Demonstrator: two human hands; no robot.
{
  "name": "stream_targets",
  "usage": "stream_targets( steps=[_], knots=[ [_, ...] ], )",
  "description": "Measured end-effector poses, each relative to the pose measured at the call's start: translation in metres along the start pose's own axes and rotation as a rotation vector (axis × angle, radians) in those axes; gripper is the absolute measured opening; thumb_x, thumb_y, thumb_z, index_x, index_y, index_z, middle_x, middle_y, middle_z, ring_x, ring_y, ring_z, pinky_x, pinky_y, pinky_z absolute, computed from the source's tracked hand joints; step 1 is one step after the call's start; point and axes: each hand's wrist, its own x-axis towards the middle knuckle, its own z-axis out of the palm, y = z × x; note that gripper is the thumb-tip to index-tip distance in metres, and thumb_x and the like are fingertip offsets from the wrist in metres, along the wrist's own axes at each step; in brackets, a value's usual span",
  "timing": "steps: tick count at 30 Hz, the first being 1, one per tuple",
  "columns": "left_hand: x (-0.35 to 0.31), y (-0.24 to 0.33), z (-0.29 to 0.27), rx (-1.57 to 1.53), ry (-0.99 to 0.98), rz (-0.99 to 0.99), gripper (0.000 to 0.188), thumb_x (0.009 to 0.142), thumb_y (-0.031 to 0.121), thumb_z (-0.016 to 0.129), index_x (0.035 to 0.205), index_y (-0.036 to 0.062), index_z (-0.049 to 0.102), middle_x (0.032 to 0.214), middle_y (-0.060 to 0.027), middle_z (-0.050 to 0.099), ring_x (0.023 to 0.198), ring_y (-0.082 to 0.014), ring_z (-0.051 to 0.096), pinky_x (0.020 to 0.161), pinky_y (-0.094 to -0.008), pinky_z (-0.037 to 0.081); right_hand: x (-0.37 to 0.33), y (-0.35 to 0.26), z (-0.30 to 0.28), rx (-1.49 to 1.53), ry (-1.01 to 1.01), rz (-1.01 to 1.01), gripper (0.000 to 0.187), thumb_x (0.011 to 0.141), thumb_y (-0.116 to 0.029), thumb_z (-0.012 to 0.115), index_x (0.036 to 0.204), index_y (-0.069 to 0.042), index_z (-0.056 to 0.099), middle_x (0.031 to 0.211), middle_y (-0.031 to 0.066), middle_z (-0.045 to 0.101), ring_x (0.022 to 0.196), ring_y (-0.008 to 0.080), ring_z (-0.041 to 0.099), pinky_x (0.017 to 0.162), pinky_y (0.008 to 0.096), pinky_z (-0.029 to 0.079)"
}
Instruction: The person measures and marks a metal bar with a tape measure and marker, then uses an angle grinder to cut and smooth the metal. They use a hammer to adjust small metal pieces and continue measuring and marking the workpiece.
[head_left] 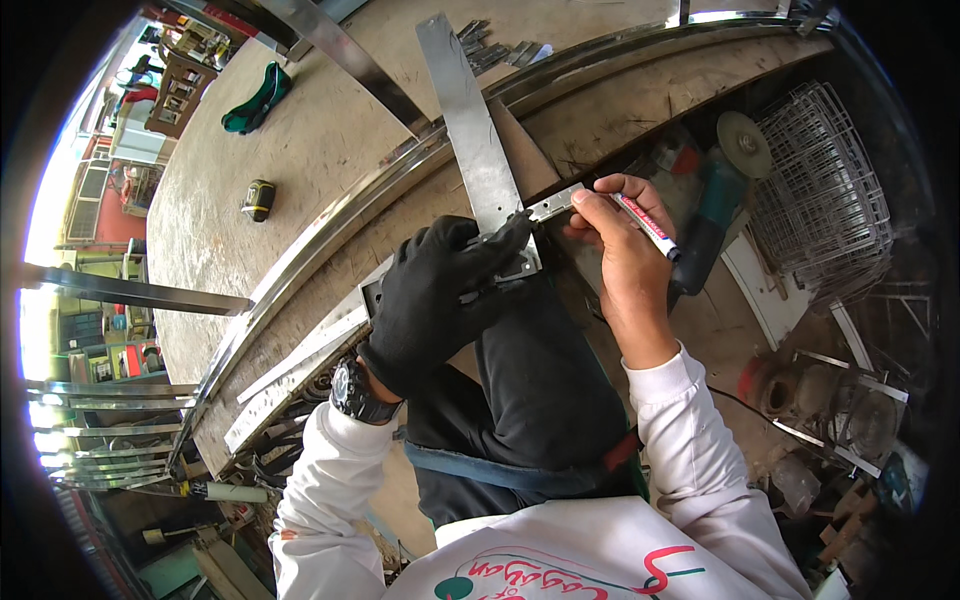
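Observation:
My left hand, in a black glove, is closed over the lower end of a wide flat metal bar. Its fingers press there beside a narrow metal strip with small holes, which crosses the bar near its corner. My bare right hand has a white marker pen lodged in it, pointing down to the right. The thumb and forefinger of that hand meet at the strip's outer end. Part of the bar and strip lies hidden beneath the glove.
Long curved metal rails run across the wooden table. On it lie a yellow-black tape measure and a dark green item. To the right are a teal angle grinder and stacked wire racks.

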Motion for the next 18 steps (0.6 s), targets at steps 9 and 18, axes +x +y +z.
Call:
stream_targets(
  steps=[9,18],
  knots=[
    [-0.004,-0.008,0.004,-0.219,0.035,-0.054,0.057,0.079,0.015,0.086,0.135,0.0111,0.071,0.114,-0.0108,0.069,0.100,-0.0280,0.070,0.087,-0.0378,0.055,-0.004,-0.004,0.008,0.049,0.042,0.004,0.021,0.092,-0.004,0.078,0.106,-0.006,0.063,0.090,0.0037,0.070,0.075,0.0101,0.068,0.071,0.0280,0.060],
    [-0.002,-0.013,0.004,-0.226,0.043,-0.064,0.056,0.080,0.010,0.085,0.135,0.0075,0.071,0.118,-0.0136,0.071,0.105,-0.0290,0.072,0.090,-0.0367,0.056,-0.005,0.008,0.002,0.107,-0.160,0.145,0.026,0.096,-0.013,0.077,0.116,-0.004,0.063,0.099,0.0093,0.074,0.088,0.0203,0.075,0.081,0.0355,0.063]
  ],
)
